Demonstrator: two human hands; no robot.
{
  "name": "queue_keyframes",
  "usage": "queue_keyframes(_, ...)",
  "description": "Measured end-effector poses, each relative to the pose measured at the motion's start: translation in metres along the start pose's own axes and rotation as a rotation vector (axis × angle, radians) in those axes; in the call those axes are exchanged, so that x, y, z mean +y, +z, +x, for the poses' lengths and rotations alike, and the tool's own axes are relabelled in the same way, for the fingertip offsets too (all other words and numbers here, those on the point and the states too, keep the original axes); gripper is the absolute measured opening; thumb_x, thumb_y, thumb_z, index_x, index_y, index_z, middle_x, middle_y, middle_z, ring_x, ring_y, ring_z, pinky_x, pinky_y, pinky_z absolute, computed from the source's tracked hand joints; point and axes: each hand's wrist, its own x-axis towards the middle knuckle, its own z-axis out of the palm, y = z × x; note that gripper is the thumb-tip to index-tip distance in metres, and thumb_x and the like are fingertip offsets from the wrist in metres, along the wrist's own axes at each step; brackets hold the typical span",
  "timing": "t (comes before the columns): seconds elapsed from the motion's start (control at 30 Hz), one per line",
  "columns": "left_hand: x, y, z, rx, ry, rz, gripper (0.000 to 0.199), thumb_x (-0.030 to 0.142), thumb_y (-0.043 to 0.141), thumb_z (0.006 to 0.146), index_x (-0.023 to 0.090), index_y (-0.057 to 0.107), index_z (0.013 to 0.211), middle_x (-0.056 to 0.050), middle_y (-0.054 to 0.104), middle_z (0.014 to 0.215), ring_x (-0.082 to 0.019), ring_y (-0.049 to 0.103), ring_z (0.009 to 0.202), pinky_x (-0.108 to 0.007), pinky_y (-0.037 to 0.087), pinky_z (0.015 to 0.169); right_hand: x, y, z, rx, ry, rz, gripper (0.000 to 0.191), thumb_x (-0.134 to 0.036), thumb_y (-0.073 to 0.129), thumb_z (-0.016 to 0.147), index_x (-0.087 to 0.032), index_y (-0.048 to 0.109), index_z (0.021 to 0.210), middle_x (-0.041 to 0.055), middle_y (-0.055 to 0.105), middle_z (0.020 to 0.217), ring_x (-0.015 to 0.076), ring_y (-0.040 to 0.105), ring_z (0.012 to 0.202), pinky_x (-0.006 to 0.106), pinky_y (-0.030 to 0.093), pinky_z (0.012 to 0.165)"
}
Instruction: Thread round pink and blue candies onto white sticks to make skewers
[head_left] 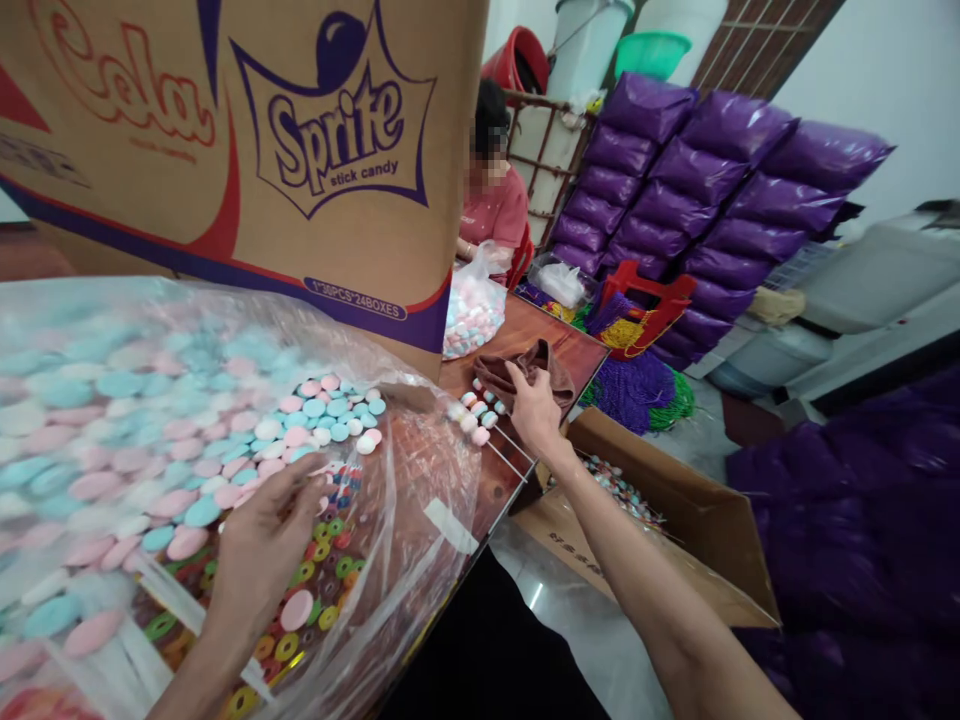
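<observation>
My left hand [266,535] is over the clear plastic sheet, its fingers curled together near the tips. Pale candy shows at those fingertips, but I cannot make out whether it is held. Around it lie loose pink, blue and white candy discs [337,408]. My right hand [536,408] reaches across the table edge, thumb and fingers closed on a crumpled brown cloth [559,372]. Just left of that hand, candy sticks [480,412] with rows of small discs lie on the wood, their white sticks pointing to the table edge.
A large Sprite stick candy carton [337,250] stands behind the candy. An open cardboard box [675,490] holding candy sticks sits below the table at right. Across the table sits another person [499,205] beside a candy bag [476,305]. Purple sacks [675,170] are stacked behind.
</observation>
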Motion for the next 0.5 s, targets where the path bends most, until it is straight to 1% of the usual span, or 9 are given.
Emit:
queue_keyframes(0.03, -0.001, -0.001, 0.0, -0.017, -0.034, -0.008, 0.05, 0.058, 0.067, 0.072, 0.027, 0.072, 0.111, -0.001, 0.077, 0.096, -0.024, 0.072, 0.086, -0.033, 0.06, 0.075, 0.004, 0.002, 0.012, -0.07, 0.007, -0.052, 0.05, -0.022, 0.048, 0.096, -0.033, 0.048, 0.145, 0.0148, 0.046, 0.127, 0.0272, 0.057, 0.102, 0.035, 0.046, 0.076)
queue_keyframes(0.07, -0.001, -0.002, 0.001, -0.03, -0.069, -0.007, 0.05, 0.058, 0.068, 0.071, 0.029, 0.071, 0.112, 0.001, 0.077, 0.096, -0.024, 0.072, 0.087, -0.033, 0.059, 0.076, 0.009, 0.004, 0.023, -0.116, 0.013, -0.081, 0.048, -0.024, 0.048, 0.097, -0.035, 0.051, 0.144, 0.0145, 0.045, 0.126, 0.0272, 0.058, 0.1, 0.034, 0.046, 0.075)
queue_keyframes(0.13, 0.0, -0.005, 0.002, -0.026, -0.117, 0.008, 0.051, 0.058, 0.069, 0.071, 0.031, 0.071, 0.114, 0.002, 0.077, 0.096, -0.024, 0.071, 0.087, -0.034, 0.059, 0.076, 0.024, 0.009, 0.043, -0.15, 0.029, -0.098, 0.041, -0.024, 0.044, 0.099, -0.034, 0.058, 0.137, 0.013, 0.047, 0.12, 0.0255, 0.059, 0.097, 0.034, 0.045, 0.075)
queue_keyframes(0.2, 0.003, -0.007, 0.002, -0.014, -0.153, -0.002, 0.054, 0.06, 0.07, 0.069, 0.031, 0.07, 0.115, 0.002, 0.077, 0.095, -0.023, 0.071, 0.084, -0.034, 0.059, 0.075, 0.041, 0.014, 0.059, -0.143, 0.058, -0.097, 0.04, -0.021, 0.04, 0.1, -0.03, 0.063, 0.132, 0.0122, 0.049, 0.117, 0.0233, 0.06, 0.094, 0.033, 0.045, 0.077)
queue_keyframes(0.3, 0.012, -0.009, 0.002, 0.006, -0.192, -0.048, 0.061, 0.065, 0.073, 0.062, 0.029, 0.071, 0.112, 0.001, 0.077, 0.093, -0.023, 0.071, 0.081, -0.034, 0.06, 0.074, 0.062, 0.02, 0.079, -0.119, 0.094, -0.085, 0.038, -0.02, 0.037, 0.1, -0.021, 0.065, 0.125, 0.0131, 0.051, 0.116, 0.0235, 0.059, 0.094, 0.033, 0.045, 0.079)
queue_keyframes(0.37, 0.021, -0.008, 0.0, 0.002, -0.199, -0.066, 0.06, 0.066, 0.073, 0.059, 0.03, 0.073, 0.108, 0.002, 0.077, 0.093, -0.024, 0.072, 0.081, -0.035, 0.061, 0.075, 0.072, 0.023, 0.089, -0.097, 0.109, -0.073, 0.035, -0.02, 0.039, 0.099, -0.018, 0.066, 0.121, 0.0138, 0.054, 0.115, 0.024, 0.058, 0.096, 0.032, 0.044, 0.082)
queue_keyframes(0.5, 0.031, -0.007, -0.004, -0.034, -0.157, -0.089, 0.053, 0.063, 0.073, 0.062, 0.029, 0.074, 0.102, 0.003, 0.077, 0.09, -0.025, 0.072, 0.085, -0.036, 0.06, 0.078, 0.084, 0.025, 0.099, -0.03, 0.165, -0.062, 0.032, -0.022, 0.047, 0.095, -0.009, 0.06, 0.121, 0.0173, 0.058, 0.113, 0.0262, 0.055, 0.101, 0.034, 0.043, 0.087)
